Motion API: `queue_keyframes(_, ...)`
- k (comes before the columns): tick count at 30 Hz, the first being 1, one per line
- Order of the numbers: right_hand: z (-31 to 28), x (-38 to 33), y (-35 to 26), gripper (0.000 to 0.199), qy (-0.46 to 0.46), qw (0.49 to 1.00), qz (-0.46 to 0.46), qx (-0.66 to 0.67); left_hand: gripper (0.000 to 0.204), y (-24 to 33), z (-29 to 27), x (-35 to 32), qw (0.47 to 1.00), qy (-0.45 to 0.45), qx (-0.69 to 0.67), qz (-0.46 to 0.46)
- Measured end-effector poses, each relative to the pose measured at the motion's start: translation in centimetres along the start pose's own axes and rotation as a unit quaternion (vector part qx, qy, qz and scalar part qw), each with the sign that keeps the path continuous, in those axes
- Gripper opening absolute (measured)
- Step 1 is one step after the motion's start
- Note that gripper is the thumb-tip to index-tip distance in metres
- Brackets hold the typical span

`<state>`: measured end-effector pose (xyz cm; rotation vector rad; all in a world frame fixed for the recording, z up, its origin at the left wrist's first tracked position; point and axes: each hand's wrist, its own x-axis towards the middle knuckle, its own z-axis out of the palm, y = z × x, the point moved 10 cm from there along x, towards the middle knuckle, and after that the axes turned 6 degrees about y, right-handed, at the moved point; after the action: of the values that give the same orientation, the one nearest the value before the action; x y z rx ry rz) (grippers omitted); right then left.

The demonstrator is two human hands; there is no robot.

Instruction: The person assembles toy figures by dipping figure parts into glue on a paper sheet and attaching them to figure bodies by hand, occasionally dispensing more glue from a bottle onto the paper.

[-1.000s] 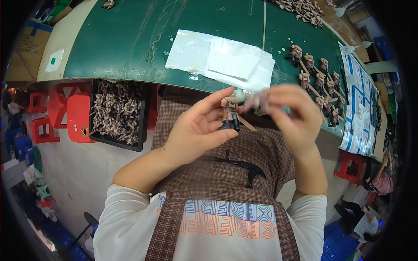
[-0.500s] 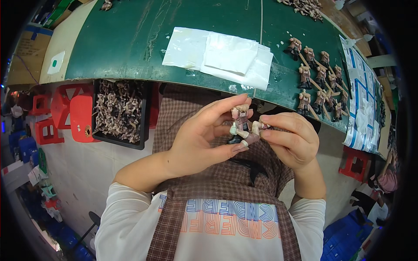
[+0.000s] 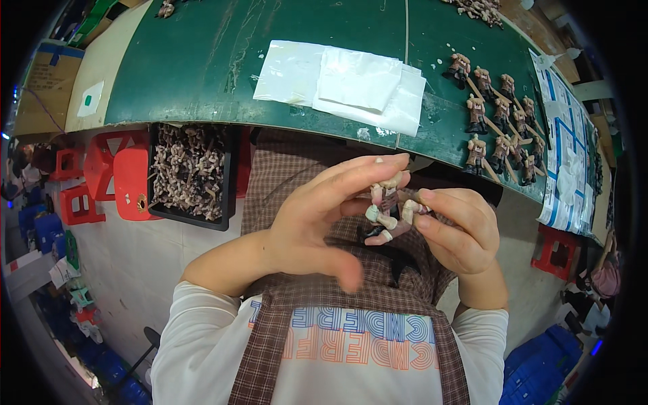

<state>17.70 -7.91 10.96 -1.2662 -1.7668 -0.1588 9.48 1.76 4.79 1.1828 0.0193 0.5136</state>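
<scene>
Figurine, a small toy figure with pale limbs and a brown torso, sits near the centre of the view, held up in front of the person's chest between both hands. Left hand comes in from seven o'clock and curls around the toy's left side, its fingertips arched over the head and its thumb lying low and blurred toward six o'clock. Right hand comes in from five o'clock and pinches the toy's right side, fingers bent close against one pale limb. Both hands are closed narrowly on the figurine, and the piece is tilted, not upright.

Beyond the hands, toward twelve o'clock, runs the curved edge of a green desk. On it, just past the hands, lies a stack of clear plastic bags. At two o'clock stand rows of finished figures, lined up close to one another near the desk's edge, and beside them at three o'clock lies a printed sheet in blue and white. At ten o'clock, below the desk's rim, a black tray is filled with loose small figure parts, and just left of it stand red plastic stools. The person wears a brown checked apron over a white shirt.
</scene>
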Motion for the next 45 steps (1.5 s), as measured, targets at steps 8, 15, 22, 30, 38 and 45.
queue_keyframes(8,0.3,-0.5,-0.7,0.028,-0.004,1.0,-0.016,0.019,0.051,-0.9,-1.1,0.0,0.999,0.001,0.034,-0.009)
queue_keyframes(15,1.3,0.5,0.1,0.027,0.001,1.0,0.004,0.008,0.051,-2.4,-2.5,-0.3,0.992,0.106,-0.048,-0.048)
queue_keyframes(22,2.4,0.3,2.4,0.032,0.071,0.993,0.092,-0.01,0.055,-5.1,-3.9,-0.5,0.957,0.21,-0.118,-0.16)
queue_keyframes(30,4.0,-1.3,2.8,0.045,0.038,0.991,0.11,-0.058,0.043,-7.8,-3.0,-1.9,0.91,0.237,-0.237,-0.244)
queue_keyframes(38,4.0,-2.5,1.6,0.037,0.04,0.981,0.023,-0.186,0.036,-9.2,-2.2,-2.8,0.888,0.257,-0.241,-0.296)
queue_keyframes(45,5.4,-1.8,2.7,0.041,0.014,0.988,0.073,-0.139,0.044,-9.0,-3.8,-3.6,0.882,0.284,-0.246,-0.284)
